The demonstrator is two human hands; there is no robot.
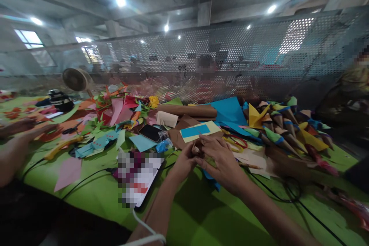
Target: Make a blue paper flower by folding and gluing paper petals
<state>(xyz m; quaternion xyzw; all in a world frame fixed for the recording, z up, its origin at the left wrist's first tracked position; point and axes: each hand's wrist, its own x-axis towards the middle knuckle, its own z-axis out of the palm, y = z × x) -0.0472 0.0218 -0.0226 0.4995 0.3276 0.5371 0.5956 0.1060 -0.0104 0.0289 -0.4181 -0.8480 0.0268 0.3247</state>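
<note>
Both my hands meet over the near middle of the green table (184, 215). My left hand (184, 163) pinches a small brown piece (196, 149), perhaps paper or felt, largely hidden by fingers. From the other side, the fingers of my right hand (219, 159) close on the same piece. Just beyond the fingertips lies a pale yellow sheet (215, 127) with a blue rectangle (196, 131) on it. Some blue material (211, 180) shows below my right hand. Scissors with red and yellow handles (240, 143) lie to the right of the hands.
Left of my arms are a device with a blurred screen (147, 184), a dark phone (150, 132) and a yellow-handled corded tool (62, 148). Another person's hand (37, 130) reaches in. Coloured cones (284, 127) pile up at right. Behind stand a fan (76, 80) and a perforated screen (230, 61).
</note>
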